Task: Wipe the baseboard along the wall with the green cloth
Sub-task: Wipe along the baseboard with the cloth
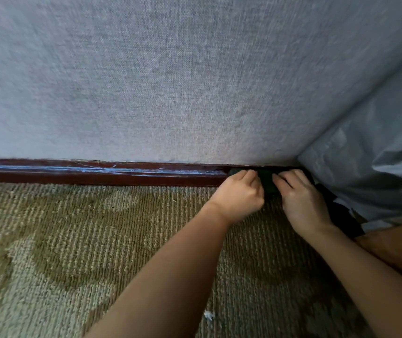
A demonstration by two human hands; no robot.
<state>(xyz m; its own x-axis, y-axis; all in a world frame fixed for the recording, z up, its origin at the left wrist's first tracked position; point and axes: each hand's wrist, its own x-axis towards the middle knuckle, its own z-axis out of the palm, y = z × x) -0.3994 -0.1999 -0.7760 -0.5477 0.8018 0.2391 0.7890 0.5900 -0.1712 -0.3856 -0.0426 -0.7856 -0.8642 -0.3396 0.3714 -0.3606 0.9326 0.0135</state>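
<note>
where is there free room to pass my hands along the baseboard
Free: the carpet left of the left hand, all along the baseboard to the picture's left edge. Crowded: the right corner, where both hands grip the green cloth and the right hand sits close beside the grey plastic sheet.

On my feed, all I get of the person is two arms, uncovered along the whole length that shows. The left forearm fills the near centre and narrows toward the wrist; the right forearm takes up the near right corner. The left hand and right hand are bare too, their knuckles slightly blurred. An orange-brown patch at the right edge, beside the right forearm, may be clothing; I cannot tell.
</note>
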